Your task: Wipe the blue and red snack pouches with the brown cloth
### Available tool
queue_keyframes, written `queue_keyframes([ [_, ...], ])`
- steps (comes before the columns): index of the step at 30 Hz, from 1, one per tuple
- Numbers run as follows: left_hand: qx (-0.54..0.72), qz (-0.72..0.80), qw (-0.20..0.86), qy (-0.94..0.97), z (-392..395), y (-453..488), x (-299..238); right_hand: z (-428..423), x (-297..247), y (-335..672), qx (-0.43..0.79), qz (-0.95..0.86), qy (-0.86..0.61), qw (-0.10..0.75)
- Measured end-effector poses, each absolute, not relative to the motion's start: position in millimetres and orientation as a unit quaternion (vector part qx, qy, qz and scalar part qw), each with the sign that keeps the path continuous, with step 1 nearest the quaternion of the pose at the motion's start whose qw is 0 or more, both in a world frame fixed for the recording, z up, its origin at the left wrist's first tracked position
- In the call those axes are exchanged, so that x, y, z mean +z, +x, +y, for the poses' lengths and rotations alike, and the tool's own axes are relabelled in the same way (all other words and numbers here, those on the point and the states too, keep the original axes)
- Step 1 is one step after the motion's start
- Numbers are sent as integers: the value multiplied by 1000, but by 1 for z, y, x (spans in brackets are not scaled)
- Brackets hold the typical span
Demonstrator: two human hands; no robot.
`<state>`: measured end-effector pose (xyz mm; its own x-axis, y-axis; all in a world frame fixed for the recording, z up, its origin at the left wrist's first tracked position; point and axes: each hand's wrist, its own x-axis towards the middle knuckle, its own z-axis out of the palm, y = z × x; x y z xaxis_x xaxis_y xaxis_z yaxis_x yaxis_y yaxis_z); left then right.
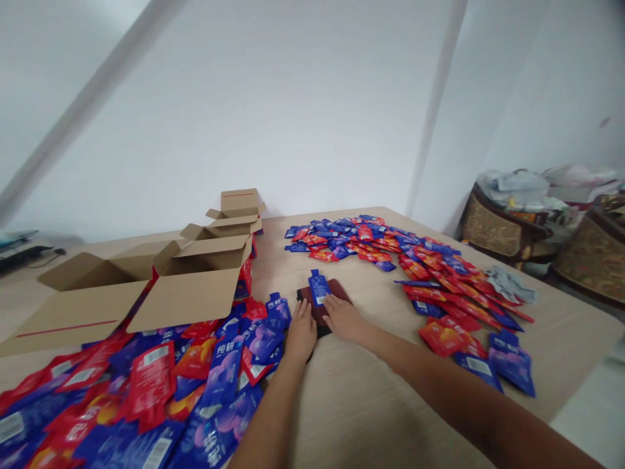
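Observation:
In the middle of the table a flat, dark reddish-brown pad (340, 290) lies with a blue spouted pouch (319, 286) on it, barcode side up. My right hand (344, 318) rests over the pad's near right part, its extended fingertips touching the pouch's lower end. At the pad's left edge is my left hand (301, 331), fingers stretched forward and flat, holding nothing. Beside it on the left spreads a large heap of blue and red pouches (224, 365). Part of the pad is hidden beneath my hands.
Open cardboard boxes (188, 293) stand in a row on the left. More red and blue pouches (430, 267) are piled along the far and right sides of the table (361, 404). A grey cloth (510, 284) lies at the right. Patterned chairs (502, 225) stand beyond.

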<state>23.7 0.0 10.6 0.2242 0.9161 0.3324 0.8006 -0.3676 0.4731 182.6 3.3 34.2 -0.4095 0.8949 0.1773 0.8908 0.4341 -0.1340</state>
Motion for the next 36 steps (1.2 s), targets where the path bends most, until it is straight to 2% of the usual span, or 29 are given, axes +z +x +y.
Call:
queue_keyframes([
  [4, 291, 550, 105, 776, 0, 23, 10, 9, 56, 178, 21, -829, -547, 115],
  [7, 295, 549, 105, 775, 0, 22, 10, 23, 64, 167, 5, -812, -562, 154],
  [9, 295, 550, 104, 775, 1, 22, 10, 34, 59, 159, 2, -808, -562, 175],
  [16, 265, 557, 93, 781, 0, 23, 12, 46, 26, 150, 13, -817, -554, 158],
  [28, 261, 556, 89, 784, -1, 22, 13, -26, 42, 175, 61, -855, -499, 126],
  [30, 268, 554, 90, 783, 0, 22, 13, -30, 49, 181, 121, -836, -505, 175],
  [34, 266, 554, 87, 784, 1, 22, 13, -11, 53, 195, 321, -675, -507, 430],
  [36, 259, 557, 87, 785, 1, 22, 13, 1, 48, 201, 403, -573, -505, 504],
])
